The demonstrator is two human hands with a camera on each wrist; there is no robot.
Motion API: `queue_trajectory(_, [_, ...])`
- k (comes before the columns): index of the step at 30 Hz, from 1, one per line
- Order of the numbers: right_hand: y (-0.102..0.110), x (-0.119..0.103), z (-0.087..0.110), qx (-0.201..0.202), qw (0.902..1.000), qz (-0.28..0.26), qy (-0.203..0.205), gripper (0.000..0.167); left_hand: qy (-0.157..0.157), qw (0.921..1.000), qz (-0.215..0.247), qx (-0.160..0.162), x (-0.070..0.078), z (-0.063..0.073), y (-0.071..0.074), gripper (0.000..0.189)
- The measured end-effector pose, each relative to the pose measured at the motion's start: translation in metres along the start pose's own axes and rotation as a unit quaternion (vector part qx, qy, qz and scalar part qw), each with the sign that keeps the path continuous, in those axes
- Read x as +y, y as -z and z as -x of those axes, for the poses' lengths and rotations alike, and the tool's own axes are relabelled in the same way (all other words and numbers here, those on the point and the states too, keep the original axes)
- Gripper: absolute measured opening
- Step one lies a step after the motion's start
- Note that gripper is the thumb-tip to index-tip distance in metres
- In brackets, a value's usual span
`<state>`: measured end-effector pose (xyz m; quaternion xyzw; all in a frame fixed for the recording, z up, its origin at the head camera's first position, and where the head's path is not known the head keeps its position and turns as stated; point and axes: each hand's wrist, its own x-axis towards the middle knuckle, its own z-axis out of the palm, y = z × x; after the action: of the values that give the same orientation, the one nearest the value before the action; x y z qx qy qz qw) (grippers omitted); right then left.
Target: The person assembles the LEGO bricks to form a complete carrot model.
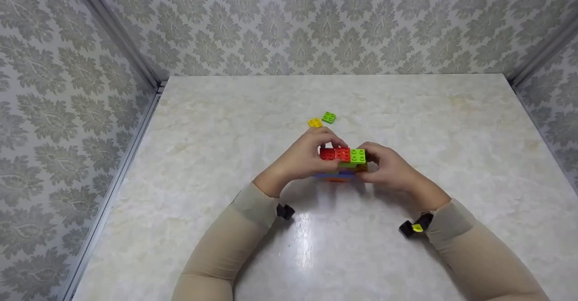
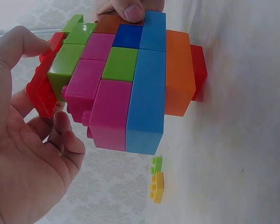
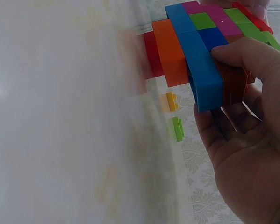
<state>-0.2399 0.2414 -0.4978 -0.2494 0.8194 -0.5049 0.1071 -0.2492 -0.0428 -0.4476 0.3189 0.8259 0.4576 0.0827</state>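
A block build of stacked toy bricks (image 2: pixel 151 98) stands upright between both hands. Its layers run from a red brick (image 2: pixel 199 72) at the bottom through orange (image 2: pixel 179 74), blue, pink and brown to green (image 2: pixel 65 63) near the top. With thumb and fingers, my left hand (image 1: pixel 303 156) pinches a flat red brick (image 2: pixel 41 86) at the top of the build. In the left wrist view that brick overlaps the green layer at a slight slant. My right hand (image 1: pixel 393 168) grips the right end, its thumb on the brown and dark blue bricks (image 3: pixel 212 39).
Beyond the left hand, a yellow brick (image 1: pixel 314 122) and a green brick (image 1: pixel 328 117) lie loose on the pale marbled table (image 1: pixel 216 125). Patterned wall panels (image 1: pixel 298 25) border the table at the back and sides.
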Motion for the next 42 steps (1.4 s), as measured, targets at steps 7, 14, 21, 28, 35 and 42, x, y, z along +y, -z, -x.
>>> queue_trajectory(7, [0.000, 0.001, 0.001, 0.002, 1.0000, -0.002, 0.008, 0.041, -0.005, 1.0000, 0.004, 0.004, -0.001, -0.001, -0.003, 0.029])
queue_trajectory(14, [0.000, 0.002, 0.001, -0.001, 1.0000, -0.008, 0.004, 0.042, -0.004, 0.9993, 0.037, 0.003, -0.004, -0.002, -0.005, 0.023])
queue_trajectory(21, [0.000, 0.004, 0.001, -0.004, 0.9999, -0.013, 0.007, 0.040, 0.041, 0.9914, 0.122, -0.024, -0.006, -0.003, -0.009, 0.020])
queue_trajectory(28, [0.000, 0.005, 0.001, -0.005, 0.9998, -0.017, 0.007, 0.041, 0.045, 0.9890, 0.138, -0.027, -0.008, -0.003, -0.011, 0.021])
queue_trajectory(35, [0.000, 0.002, 0.000, -0.008, 0.9998, -0.018, 0.004, 0.040, 0.038, 0.9881, 0.146, -0.030, -0.012, -0.002, -0.011, 0.024])
queue_trajectory(42, [0.000, 0.003, -0.001, -0.006, 0.9999, -0.011, -0.002, 0.041, 0.002, 0.9900, 0.138, -0.028, -0.027, -0.002, -0.007, 0.045])
